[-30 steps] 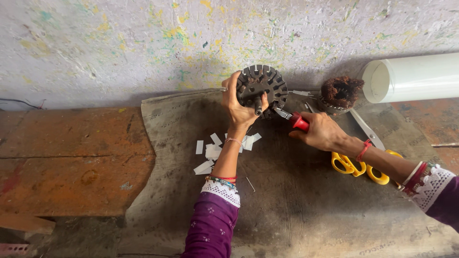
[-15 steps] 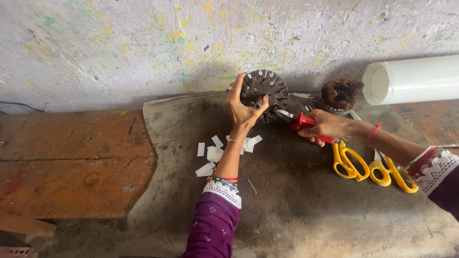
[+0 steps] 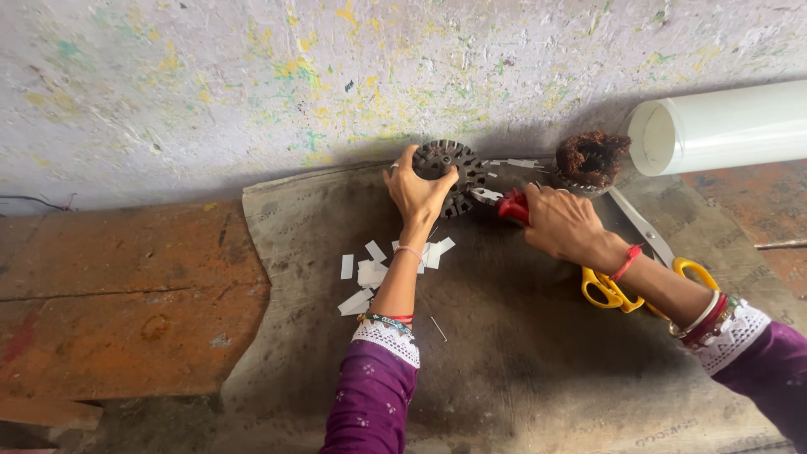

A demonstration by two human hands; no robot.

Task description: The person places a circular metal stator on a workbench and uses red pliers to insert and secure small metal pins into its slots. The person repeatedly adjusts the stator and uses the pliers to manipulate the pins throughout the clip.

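Small repair workshop, paint-flecked wall (image 3: 252,76), worn mat (image 3: 521,353), motor stator (image 3: 450,172), scissors (image 3: 639,252)

A dark, slotted metal ring (image 3: 454,172) stands upright at upper centre; red-handled pliers (image 3: 504,204) touch its right edge.

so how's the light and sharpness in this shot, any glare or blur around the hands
Head view: soft, even daylight, no glare; a dark shadow band runs along the wall base behind the slotted metal core and under the white tube. Left hand and right hand are fairly sharp, as are the paper scraps; straight edges bow slightly toward the corners.
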